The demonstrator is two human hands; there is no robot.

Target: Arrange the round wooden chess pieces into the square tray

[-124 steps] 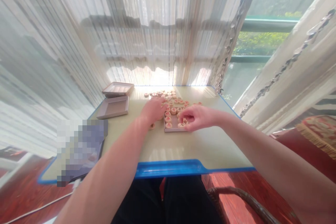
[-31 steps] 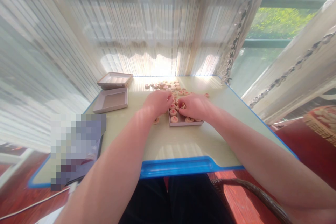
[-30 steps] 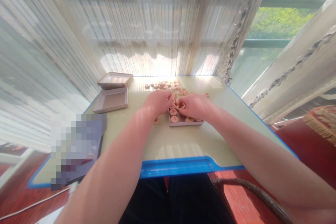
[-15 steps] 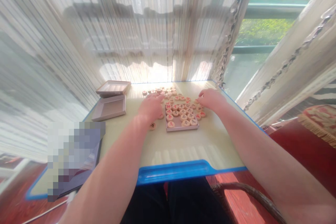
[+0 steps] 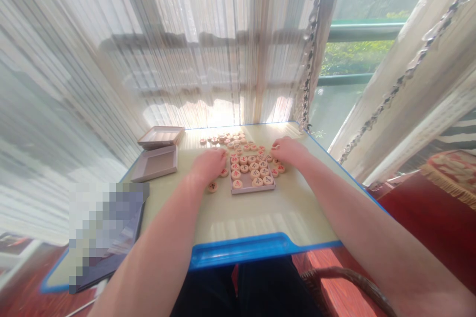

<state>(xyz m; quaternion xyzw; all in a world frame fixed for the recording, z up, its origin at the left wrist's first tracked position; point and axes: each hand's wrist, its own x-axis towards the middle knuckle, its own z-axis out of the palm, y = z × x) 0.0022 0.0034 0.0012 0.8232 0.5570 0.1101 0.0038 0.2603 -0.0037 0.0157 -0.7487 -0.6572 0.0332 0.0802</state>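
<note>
A shallow box tray (image 5: pixel 253 190) in the middle of the table holds several round wooden xiangqi pieces (image 5: pixel 255 174) with red or black characters. Some of its floor shows at the front left. My left hand (image 5: pixel 208 164) is just left of the tray, its fingers curled closed around what looks like a xiangqi piece, mostly hidden. Beyond the tray's right back corner, my right hand (image 5: pixel 292 151) pinches a xiangqi piece (image 5: pixel 275 147) at its fingertips. Loose pieces lie beside the tray, including a black-marked piece (image 5: pixel 212 186) near my left wrist.
More loose pieces (image 5: pixel 226 139) are spread toward the table's far edge. Two shallow box parts, one open lid (image 5: pixel 156 163) and one behind it (image 5: pixel 161 134), sit at the left. A partly blurred tablet-like object (image 5: pixel 111 237) lies nearer me. Curtains (image 5: pixel 208 59) hang behind.
My left hand has drawn back from the far pieces toward the tray's left side and its fingers have curled in. My right fingers have lowered onto a piece. The view has tilted up slightly.
</note>
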